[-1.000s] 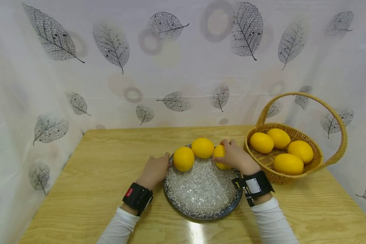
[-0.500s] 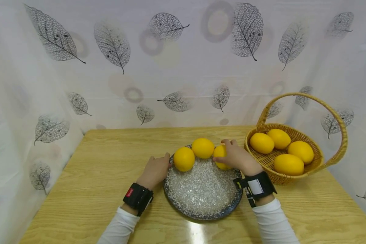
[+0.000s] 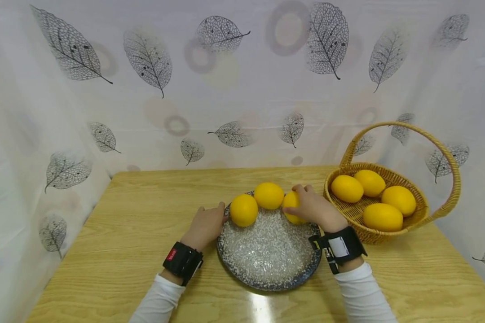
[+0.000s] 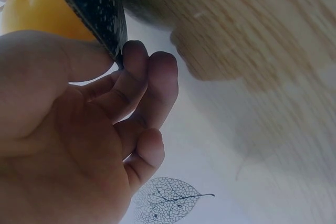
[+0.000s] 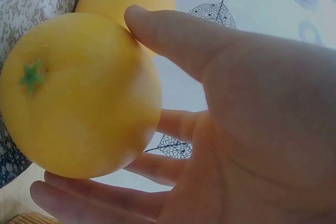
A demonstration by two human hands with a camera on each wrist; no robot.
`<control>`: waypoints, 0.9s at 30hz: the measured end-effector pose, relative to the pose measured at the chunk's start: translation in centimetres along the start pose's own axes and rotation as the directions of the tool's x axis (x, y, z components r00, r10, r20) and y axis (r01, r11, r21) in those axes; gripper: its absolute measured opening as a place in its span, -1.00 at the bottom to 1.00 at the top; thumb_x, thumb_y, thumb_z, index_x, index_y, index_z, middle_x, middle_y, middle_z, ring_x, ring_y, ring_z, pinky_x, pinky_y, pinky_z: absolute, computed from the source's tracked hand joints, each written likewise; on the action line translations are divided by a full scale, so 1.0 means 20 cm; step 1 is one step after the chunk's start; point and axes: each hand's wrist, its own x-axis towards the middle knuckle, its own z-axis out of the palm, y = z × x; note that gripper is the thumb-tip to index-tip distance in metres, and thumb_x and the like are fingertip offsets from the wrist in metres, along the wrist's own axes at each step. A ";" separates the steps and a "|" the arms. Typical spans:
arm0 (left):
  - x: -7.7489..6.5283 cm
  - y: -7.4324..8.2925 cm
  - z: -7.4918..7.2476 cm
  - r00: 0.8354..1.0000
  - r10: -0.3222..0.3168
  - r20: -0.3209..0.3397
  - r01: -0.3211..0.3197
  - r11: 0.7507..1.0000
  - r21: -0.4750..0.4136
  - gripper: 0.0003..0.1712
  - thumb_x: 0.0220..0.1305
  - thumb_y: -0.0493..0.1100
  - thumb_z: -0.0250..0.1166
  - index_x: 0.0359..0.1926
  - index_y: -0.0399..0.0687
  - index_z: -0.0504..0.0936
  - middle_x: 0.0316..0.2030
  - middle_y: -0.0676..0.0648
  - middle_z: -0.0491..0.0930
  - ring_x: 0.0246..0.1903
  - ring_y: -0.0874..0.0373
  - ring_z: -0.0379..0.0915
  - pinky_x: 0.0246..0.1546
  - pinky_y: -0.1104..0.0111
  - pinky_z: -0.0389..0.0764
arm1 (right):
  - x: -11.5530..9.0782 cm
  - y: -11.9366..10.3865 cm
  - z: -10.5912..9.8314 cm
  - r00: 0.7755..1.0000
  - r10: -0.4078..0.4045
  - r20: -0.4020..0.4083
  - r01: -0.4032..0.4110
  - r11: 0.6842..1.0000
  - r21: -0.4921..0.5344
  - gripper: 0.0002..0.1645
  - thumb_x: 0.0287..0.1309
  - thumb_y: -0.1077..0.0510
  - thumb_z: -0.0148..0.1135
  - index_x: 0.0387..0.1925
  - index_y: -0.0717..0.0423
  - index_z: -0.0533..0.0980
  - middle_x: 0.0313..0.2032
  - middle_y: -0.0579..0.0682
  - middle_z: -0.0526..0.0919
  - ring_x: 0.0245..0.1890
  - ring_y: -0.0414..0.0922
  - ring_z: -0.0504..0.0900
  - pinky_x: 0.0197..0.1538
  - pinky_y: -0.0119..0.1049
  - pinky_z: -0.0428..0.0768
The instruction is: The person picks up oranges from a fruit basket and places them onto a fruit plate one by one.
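Observation:
On the table lies a round speckled grey plate (image 3: pixel 268 255) with a dark rim. My left hand (image 3: pixel 205 226) pinches its left rim, thumb above and fingertips below, as the left wrist view shows with the plate rim (image 4: pixel 100 11). Three yellow oranges sit along the plate's far side: a left one (image 3: pixel 244 210), a middle one (image 3: pixel 268 195) and a right one (image 3: pixel 291 208). My right hand (image 3: pixel 317 208) holds the right orange between thumb and fingers. In the right wrist view this orange (image 5: pixel 79 98) shows a green star-shaped stem mark, and my fingers (image 5: pixel 110 195) curve under it.
A wicker basket (image 3: pixel 357 231) with a tall arched handle (image 3: pixel 444 154) stands right of the plate, close to my right hand. Several more oranges (image 3: pixel 382 217) lie in it. Behind the wooden table (image 3: pixel 145 233) hangs a pale leaf-patterned cloth (image 3: pixel 242 98).
My right wrist has shifted very slightly to the right, its hand still around the right orange. The left hand and the plate have kept their places.

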 end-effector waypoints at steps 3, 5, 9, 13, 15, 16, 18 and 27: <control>0.00 0.00 0.00 1.000 0.000 -0.001 0.000 1.000 0.002 -0.56 0.50 -0.17 0.16 0.26 -0.35 0.45 -0.14 -0.24 0.79 -0.02 -0.10 0.72 0.29 -0.18 0.42 | 0.00 0.00 0.00 1.000 -0.002 -0.001 0.002 1.000 -0.006 -0.09 0.32 -0.14 0.28 0.46 0.31 0.20 0.30 0.54 0.30 -0.01 0.28 0.61 -0.01 0.12 0.65; 0.00 0.00 0.00 1.000 -0.001 0.002 0.001 1.000 0.000 -0.55 0.50 -0.16 0.16 0.26 -0.35 0.45 -0.14 -0.25 0.79 -0.01 -0.11 0.72 0.30 -0.18 0.41 | -0.01 0.00 0.00 1.000 -0.007 -0.001 0.006 1.000 -0.007 -0.08 0.31 -0.13 0.29 0.45 0.32 0.20 0.29 0.55 0.30 -0.02 0.28 0.61 -0.02 0.12 0.66; 0.00 0.00 0.00 1.000 0.002 0.000 -0.002 1.000 0.003 -0.58 0.50 -0.16 0.16 0.24 -0.34 0.46 -0.14 -0.24 0.79 -0.03 -0.10 0.73 0.27 -0.17 0.43 | -0.01 0.00 0.00 1.000 -0.007 0.003 0.007 1.000 -0.005 -0.09 0.32 -0.12 0.29 0.45 0.32 0.20 0.30 0.56 0.29 -0.03 0.29 0.61 -0.02 0.12 0.65; 0.00 0.00 0.01 1.000 0.011 -0.014 -0.010 1.000 0.018 -0.62 0.49 -0.15 0.16 0.19 -0.31 0.49 -0.18 -0.22 0.79 -0.09 -0.07 0.74 0.17 -0.11 0.48 | -0.01 -0.01 0.00 1.000 -0.004 0.005 0.004 1.000 -0.006 -0.10 0.34 -0.12 0.28 0.46 0.32 0.19 0.31 0.56 0.28 -0.02 0.30 0.61 -0.02 0.13 0.65; 0.00 0.00 0.01 1.000 0.015 -0.022 -0.015 1.000 0.024 -0.64 0.49 -0.15 0.17 0.16 -0.30 0.50 -0.21 -0.21 0.80 -0.13 -0.05 0.74 0.12 -0.09 0.50 | -0.01 -0.01 0.00 1.000 -0.004 0.005 0.004 1.000 -0.009 -0.10 0.34 -0.12 0.28 0.46 0.32 0.19 0.30 0.56 0.29 -0.02 0.30 0.62 -0.02 0.13 0.65; 0.00 0.00 0.01 1.000 0.016 -0.023 -0.016 1.000 0.024 -0.64 0.49 -0.15 0.17 0.15 -0.30 0.50 -0.21 -0.21 0.80 -0.13 -0.05 0.74 0.12 -0.09 0.50 | -0.01 0.00 0.00 1.000 -0.003 0.004 0.003 1.000 -0.010 -0.10 0.34 -0.12 0.27 0.46 0.32 0.20 0.31 0.55 0.29 -0.01 0.30 0.61 -0.01 0.13 0.65; -0.01 0.00 0.01 1.000 0.017 -0.026 -0.016 1.000 0.022 -0.65 0.50 -0.14 0.17 0.15 -0.30 0.50 -0.21 -0.22 0.79 -0.13 -0.06 0.74 0.12 -0.09 0.50 | -0.01 0.00 0.00 1.000 -0.002 0.003 0.002 1.000 -0.011 -0.10 0.34 -0.12 0.27 0.46 0.31 0.19 0.31 0.55 0.28 -0.01 0.30 0.61 0.00 0.14 0.65; -0.01 0.01 -0.01 1.000 0.013 -0.026 -0.013 1.000 0.024 -0.64 0.50 -0.16 0.17 0.16 -0.30 0.49 -0.19 -0.23 0.79 -0.09 -0.08 0.74 0.20 -0.13 0.48 | 0.00 0.00 -0.01 1.000 -0.001 0.004 0.001 1.000 -0.008 -0.08 0.36 -0.11 0.25 0.51 0.30 0.14 0.38 0.58 0.21 0.11 0.37 0.57 0.09 0.20 0.62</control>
